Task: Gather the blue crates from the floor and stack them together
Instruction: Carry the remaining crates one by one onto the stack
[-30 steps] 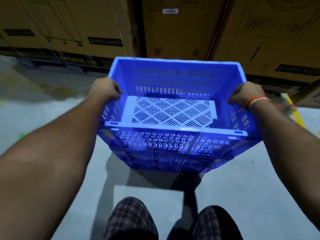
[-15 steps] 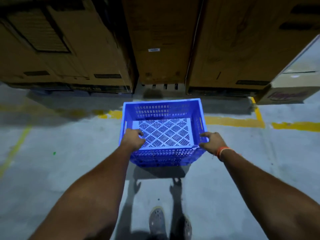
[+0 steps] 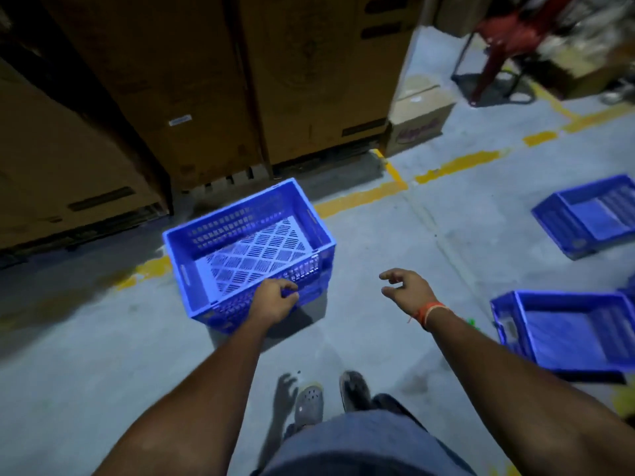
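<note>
A blue slatted crate (image 3: 247, 218) stands on the grey floor just in front of me, nested on another blue crate whose edge shows beneath it. My left hand (image 3: 275, 300) grips the crate's near rim, fingers curled over the edge. Off the crate to its right, my right hand (image 3: 409, 290) hovers in the air with fingers loosely spread and nothing in it. Two more blue crates lie on the floor to the right, one near (image 3: 567, 334) and one farther back (image 3: 591, 214).
Tall cardboard cartons (image 3: 192, 80) form a wall right behind the crate. A small cardboard box (image 3: 419, 111) sits at their right corner, and a red frame (image 3: 498, 32) stands at the back right. Yellow floor lines (image 3: 360, 197) cross the concrete. My feet (image 3: 309, 403) are below.
The crate went from carried in both hands to standing on the floor. My right hand has let go and drawn off to the right; the view has swung right, showing two more crates.
</note>
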`<state>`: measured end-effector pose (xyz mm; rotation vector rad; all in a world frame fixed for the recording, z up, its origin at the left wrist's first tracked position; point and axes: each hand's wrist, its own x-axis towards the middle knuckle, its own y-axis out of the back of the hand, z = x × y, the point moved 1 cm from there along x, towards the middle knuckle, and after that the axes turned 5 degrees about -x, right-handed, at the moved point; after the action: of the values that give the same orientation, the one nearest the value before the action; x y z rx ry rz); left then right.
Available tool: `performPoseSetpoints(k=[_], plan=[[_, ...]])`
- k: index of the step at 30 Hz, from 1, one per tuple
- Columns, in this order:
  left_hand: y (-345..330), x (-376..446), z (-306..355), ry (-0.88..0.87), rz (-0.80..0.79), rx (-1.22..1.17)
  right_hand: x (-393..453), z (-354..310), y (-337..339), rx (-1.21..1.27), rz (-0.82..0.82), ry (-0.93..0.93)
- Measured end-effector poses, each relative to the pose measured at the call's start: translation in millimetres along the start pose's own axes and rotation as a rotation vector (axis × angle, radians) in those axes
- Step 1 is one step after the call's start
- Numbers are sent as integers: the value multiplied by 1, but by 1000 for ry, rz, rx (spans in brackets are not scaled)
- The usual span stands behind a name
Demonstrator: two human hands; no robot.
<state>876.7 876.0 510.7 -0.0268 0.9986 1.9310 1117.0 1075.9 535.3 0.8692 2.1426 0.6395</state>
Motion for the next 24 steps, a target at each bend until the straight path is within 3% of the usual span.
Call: performPoseSetpoints(k=[9, 17, 24], plan=[[-88, 12, 61, -170, -315, 142, -95, 135, 34, 219, 214, -324], [-194, 47, 182, -367, -535, 271, -160, 259, 67, 435, 446, -623], [-286, 86, 309, -432, -600, 238, -130, 338, 141, 507, 481, -654]])
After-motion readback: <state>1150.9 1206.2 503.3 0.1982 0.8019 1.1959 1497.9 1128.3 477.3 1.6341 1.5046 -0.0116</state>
